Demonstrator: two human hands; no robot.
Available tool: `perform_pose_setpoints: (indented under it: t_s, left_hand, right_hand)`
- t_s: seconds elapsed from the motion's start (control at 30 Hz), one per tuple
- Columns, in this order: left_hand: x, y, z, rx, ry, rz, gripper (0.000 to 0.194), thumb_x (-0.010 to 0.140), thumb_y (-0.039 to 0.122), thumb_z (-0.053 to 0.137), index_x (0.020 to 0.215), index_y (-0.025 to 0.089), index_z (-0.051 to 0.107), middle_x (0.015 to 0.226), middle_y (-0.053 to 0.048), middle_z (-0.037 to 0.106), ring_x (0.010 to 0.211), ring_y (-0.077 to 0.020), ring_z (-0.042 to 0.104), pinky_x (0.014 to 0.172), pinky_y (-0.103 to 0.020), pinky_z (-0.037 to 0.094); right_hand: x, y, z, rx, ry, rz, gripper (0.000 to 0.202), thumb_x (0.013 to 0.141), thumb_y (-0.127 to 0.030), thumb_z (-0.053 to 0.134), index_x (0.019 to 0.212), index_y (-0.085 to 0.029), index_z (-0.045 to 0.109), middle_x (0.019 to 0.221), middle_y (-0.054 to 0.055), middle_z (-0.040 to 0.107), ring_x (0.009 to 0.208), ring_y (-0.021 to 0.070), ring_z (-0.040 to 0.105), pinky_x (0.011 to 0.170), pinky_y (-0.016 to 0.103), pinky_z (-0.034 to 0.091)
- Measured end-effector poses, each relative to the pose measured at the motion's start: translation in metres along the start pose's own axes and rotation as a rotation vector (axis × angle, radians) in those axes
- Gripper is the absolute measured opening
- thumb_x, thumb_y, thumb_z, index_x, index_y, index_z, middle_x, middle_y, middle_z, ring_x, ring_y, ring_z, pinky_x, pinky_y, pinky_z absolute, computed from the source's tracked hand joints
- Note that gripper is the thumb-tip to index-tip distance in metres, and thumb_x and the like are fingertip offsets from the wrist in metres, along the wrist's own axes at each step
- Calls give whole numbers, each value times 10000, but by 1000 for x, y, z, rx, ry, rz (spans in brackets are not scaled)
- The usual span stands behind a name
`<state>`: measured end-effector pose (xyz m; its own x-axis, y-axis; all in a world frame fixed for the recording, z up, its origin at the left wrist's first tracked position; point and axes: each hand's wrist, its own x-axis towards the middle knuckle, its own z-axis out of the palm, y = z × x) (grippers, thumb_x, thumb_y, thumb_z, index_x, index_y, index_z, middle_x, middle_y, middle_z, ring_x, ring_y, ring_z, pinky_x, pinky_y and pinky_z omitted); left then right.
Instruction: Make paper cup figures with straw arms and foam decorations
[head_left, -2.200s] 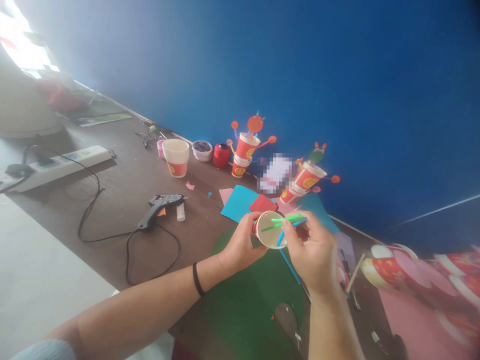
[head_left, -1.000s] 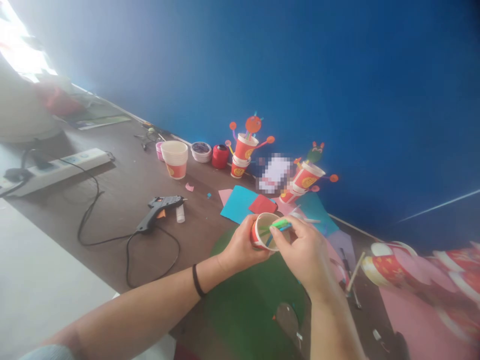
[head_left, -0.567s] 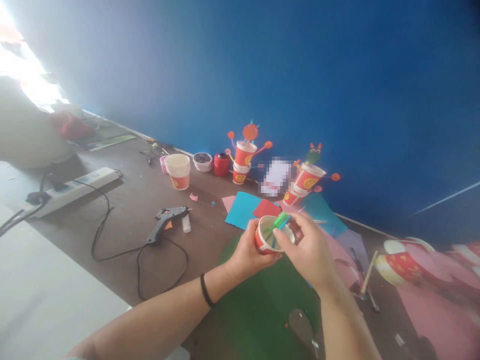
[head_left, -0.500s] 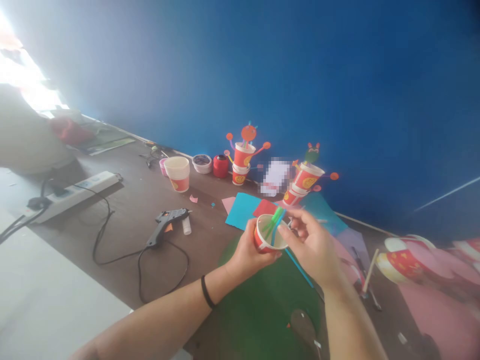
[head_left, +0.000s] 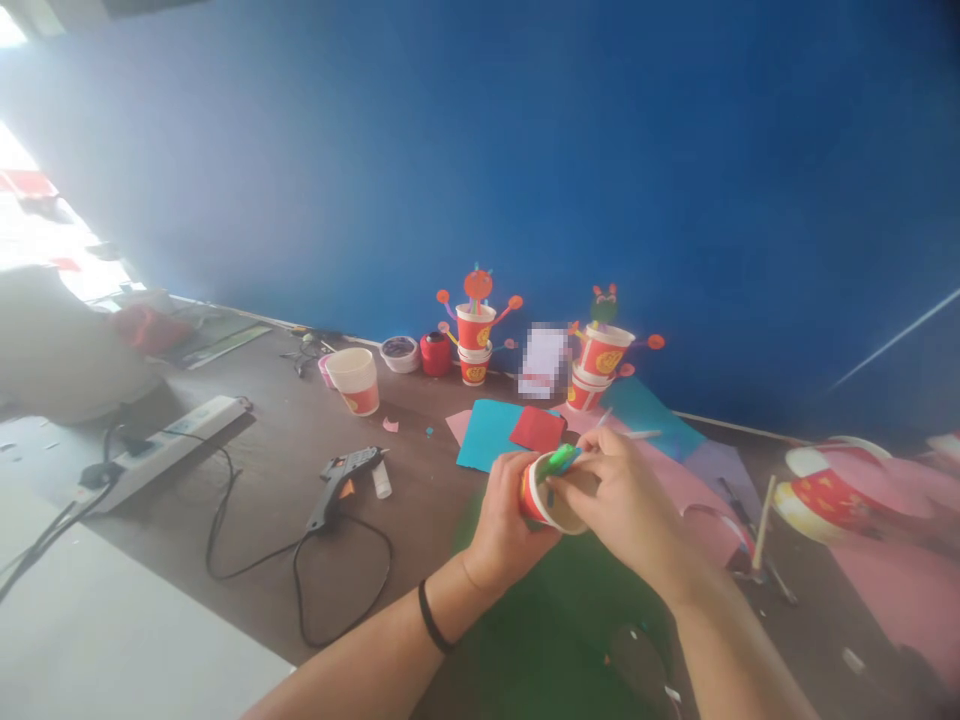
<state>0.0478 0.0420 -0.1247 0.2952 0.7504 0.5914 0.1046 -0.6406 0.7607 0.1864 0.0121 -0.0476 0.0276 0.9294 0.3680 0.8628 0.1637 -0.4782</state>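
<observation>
My left hand [head_left: 510, 520] is wrapped round a red and white paper cup [head_left: 534, 497], which is tilted with its mouth toward me. Green and blue straws [head_left: 559, 461] stick up inside the cup. The fingers of my right hand [head_left: 619, 490] pinch at the straws, reaching inside the rim. Behind, a cup figure with an orange round head [head_left: 478, 285] and another with a green head [head_left: 604, 307] stand by the blue wall.
A glue gun [head_left: 337, 483] with its cable, a glue stick [head_left: 382, 479], stacked cups [head_left: 358, 383] and a power strip [head_left: 180, 445] lie to the left. Blue paper [head_left: 480, 432], red paper [head_left: 537, 427] and a green sheet [head_left: 540, 640] are near my hands; scissors lie right.
The view has shifted. The cup has tipped toward the right, and the fingers of my right hand have moved down into its mouth by the straws.
</observation>
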Motion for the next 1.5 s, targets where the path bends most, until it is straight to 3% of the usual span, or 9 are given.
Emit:
perform_pose_setpoints:
  t_s: [0.3,0.43,0.63,0.77,0.93,1.17,1.5]
  left_hand:
    - [0,2,-4,134,-36,99,631,648,157,691,1200,239,395,1127,-85,484,1045,-252,471,901,-420,423]
    - [1,2,-5,173,-43,104,656,648,141,678,1224,243,379,1135,-91,474,1053,-258,469,903,-423,425]
    - [0,3,-5,206,-48,95,628,664,150,663,1223,236,390,1139,-95,476,1048,-256,474,904,-417,426]
    - [1,4,-5,201,-59,82,610,662,174,670,1210,228,408,1136,-95,485,1036,-254,480,893,-417,434]
    - [2,4,-5,194,-45,132,600,659,142,639,1209,206,409,1123,-100,505,1033,-254,484,880,-424,444]
    - [3,2,-5,200,-36,155,537,701,180,620,1200,197,421,1116,-107,530,1020,-252,493,869,-425,446]
    - [0,2,-5,212,-76,95,585,654,133,633,1199,202,432,1136,-91,525,1019,-249,486,868,-394,445]
  right_hand:
    - [-4,2,-22,77,-228,-62,207,875,-264,482,727,-222,621,843,13,562,738,150,557,632,271,456]
    - [-3,-1,-26,47,-246,-52,190,879,-220,457,752,-229,599,801,-4,570,713,142,561,610,262,437]
    - [-3,-4,-24,89,-276,-1,176,864,-251,466,734,-238,584,823,-17,594,717,133,581,600,241,446]
    - [-3,-10,-27,182,-334,87,77,763,-220,563,810,-265,604,825,-49,623,683,119,591,553,203,445]
    - [-1,-14,-30,191,-434,112,122,747,-166,526,795,-249,600,869,-47,621,798,132,587,672,217,439]
    - [-4,-2,-28,84,-422,107,201,876,-289,425,776,-230,590,867,-7,628,803,162,569,676,266,421]
    - [-5,8,-30,-22,-467,111,192,882,-308,419,778,-226,559,824,0,631,768,182,570,646,291,407]
